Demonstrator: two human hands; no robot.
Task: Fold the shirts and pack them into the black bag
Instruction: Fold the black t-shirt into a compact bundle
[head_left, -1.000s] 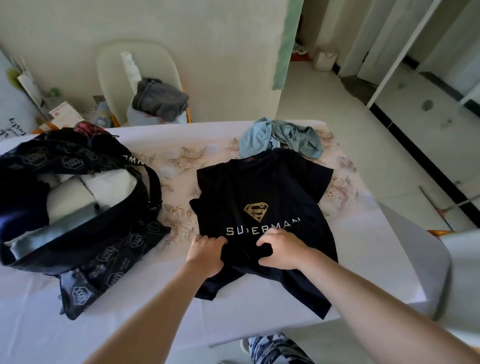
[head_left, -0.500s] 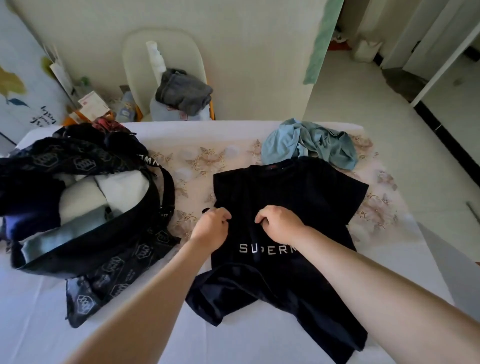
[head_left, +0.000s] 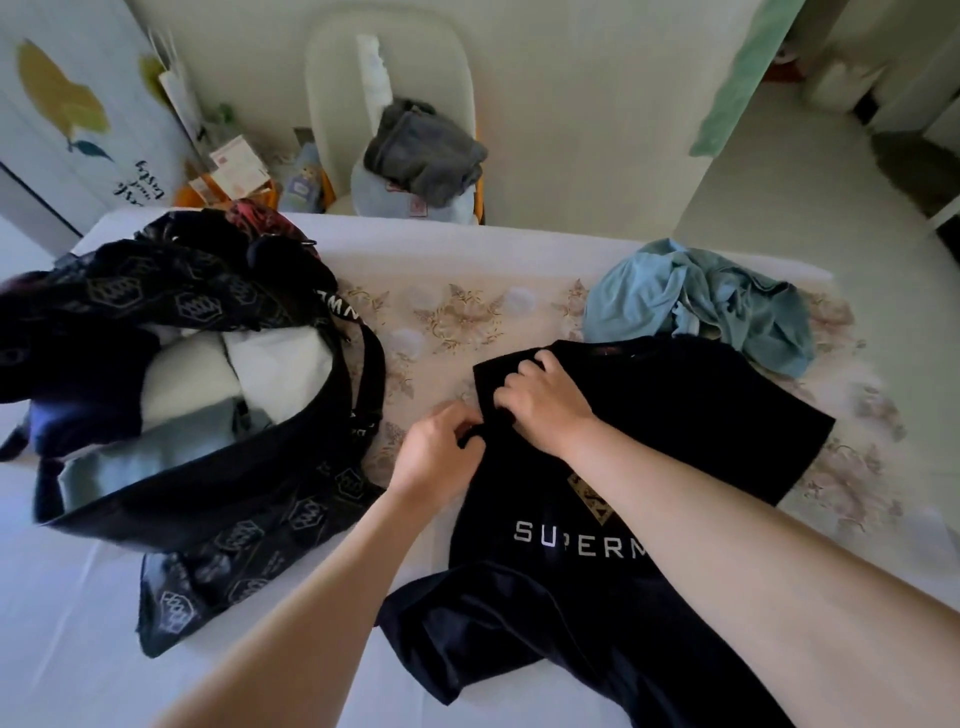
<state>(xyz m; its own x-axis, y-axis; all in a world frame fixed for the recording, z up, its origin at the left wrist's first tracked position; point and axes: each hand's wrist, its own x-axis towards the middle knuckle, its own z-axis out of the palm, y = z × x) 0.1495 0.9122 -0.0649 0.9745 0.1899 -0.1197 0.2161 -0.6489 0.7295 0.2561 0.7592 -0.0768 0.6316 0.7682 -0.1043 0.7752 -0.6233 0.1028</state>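
Note:
A black Superman shirt (head_left: 691, 415) lies face up on the table (head_left: 72, 613), its hem bunched near the front edge. My left hand (head_left: 441, 452) pinches the fabric at the shirt's left sleeve edge. My right hand (head_left: 540, 400) grips the left shoulder area just beyond it, fingers curled into the cloth. The black bag (head_left: 208, 483) stands open at the left, with folded white, grey-blue and dark clothes inside. A crumpled light blue shirt (head_left: 696, 301) lies at the table's far right, touching the black shirt's collar.
A floral cloth (head_left: 457, 317) covers the table's far middle. Behind the table a pale chair (head_left: 389, 67) carries a grey garment (head_left: 421, 150). Papers and a bottle sit at the back left. Open floor lies to the right.
Both hands have moved up and left from the shirt's printed chest to its left shoulder and sleeve. The view has shifted closer and further left.

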